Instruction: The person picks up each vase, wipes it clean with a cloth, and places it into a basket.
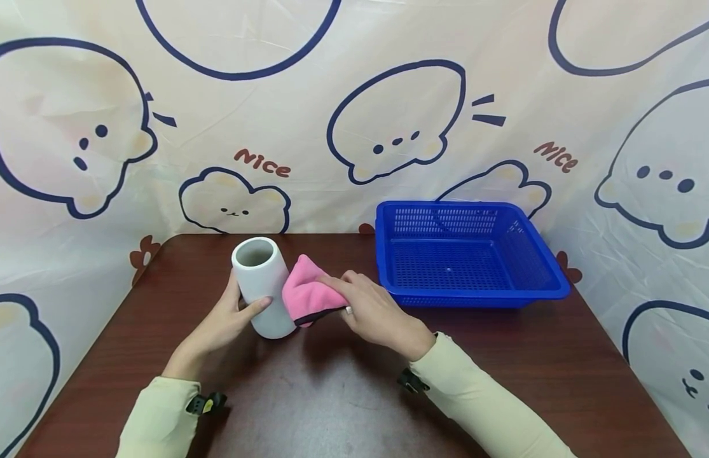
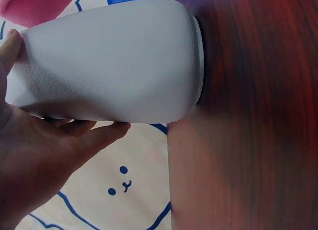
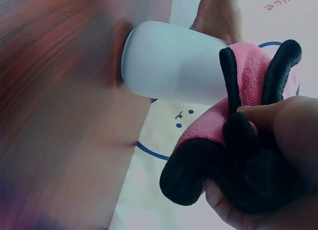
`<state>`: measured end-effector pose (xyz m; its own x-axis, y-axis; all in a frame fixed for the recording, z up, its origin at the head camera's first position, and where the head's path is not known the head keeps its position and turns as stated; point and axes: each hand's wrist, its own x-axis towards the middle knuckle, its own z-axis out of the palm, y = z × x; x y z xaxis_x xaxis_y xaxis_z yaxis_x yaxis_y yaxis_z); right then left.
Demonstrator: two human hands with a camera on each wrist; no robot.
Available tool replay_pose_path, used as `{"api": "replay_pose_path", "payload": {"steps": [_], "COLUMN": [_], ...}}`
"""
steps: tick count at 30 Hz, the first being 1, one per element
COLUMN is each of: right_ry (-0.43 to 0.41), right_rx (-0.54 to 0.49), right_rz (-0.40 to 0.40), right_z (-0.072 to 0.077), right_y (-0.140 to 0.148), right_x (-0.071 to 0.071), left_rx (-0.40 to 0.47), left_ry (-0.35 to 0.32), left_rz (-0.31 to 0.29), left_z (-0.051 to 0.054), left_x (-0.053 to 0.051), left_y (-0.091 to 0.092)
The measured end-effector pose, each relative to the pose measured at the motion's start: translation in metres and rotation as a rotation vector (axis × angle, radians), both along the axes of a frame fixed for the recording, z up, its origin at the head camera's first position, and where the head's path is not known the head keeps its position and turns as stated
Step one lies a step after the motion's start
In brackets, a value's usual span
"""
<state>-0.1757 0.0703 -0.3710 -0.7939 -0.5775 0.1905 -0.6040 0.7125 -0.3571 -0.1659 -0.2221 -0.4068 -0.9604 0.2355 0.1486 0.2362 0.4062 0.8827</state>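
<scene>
A white vase (image 1: pixel 268 289) with an open round top stands on the brown table, tilted slightly in the head view. My left hand (image 1: pixel 222 321) grips its left side, thumb across the front and fingers behind; the left wrist view shows the vase's smooth body (image 2: pixel 114 61) with its base at the tabletop. In my right hand (image 1: pixel 379 312) is a bunched pink cloth (image 1: pixel 311 292) with black edging, held against or right beside the vase's right side. Folds of the cloth (image 3: pixel 248 76) show between thumb and fingers in the right wrist view.
A blue plastic basket (image 1: pixel 474 294) with mesh walls stands at the back right of the table (image 1: pixel 343 407). Behind and at both sides hangs a pale curtain (image 1: pixel 308 127) printed with cartoon figures.
</scene>
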Motion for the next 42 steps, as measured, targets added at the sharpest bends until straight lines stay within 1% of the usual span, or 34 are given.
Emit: {"api": "replay_pose_path", "payload": {"steps": [11,20,25,32,42], "right_ry": [0.036,0.022,0.03,0.003,-0.026], "right_rx": [-0.044,-0.073,-0.085,-0.092,-0.06], "right_rz": [-0.009,-0.004,-0.006,0.005,0.002], "right_z": [0.013,0.022,0.026,0.026,0.027], "right_y": [-0.002,-0.006,-0.009,-0.017,-0.026], "right_x": [-0.002,-0.004,-0.005,-0.006,-0.008], "left_rx": [0.009,-0.003,0.0,-0.013,-0.02], "left_ry": [0.001,-0.008,0.007,0.014,0.002], "left_rz": [-0.001,-0.004,-0.014,-0.017,-0.016], "left_z": [-0.001,-0.001,0.0,0.0,0.0], "left_x": [-0.001,-0.001,-0.001,-0.001,0.0], "left_y": [0.0,-0.001,0.0,0.0,-0.002]}}
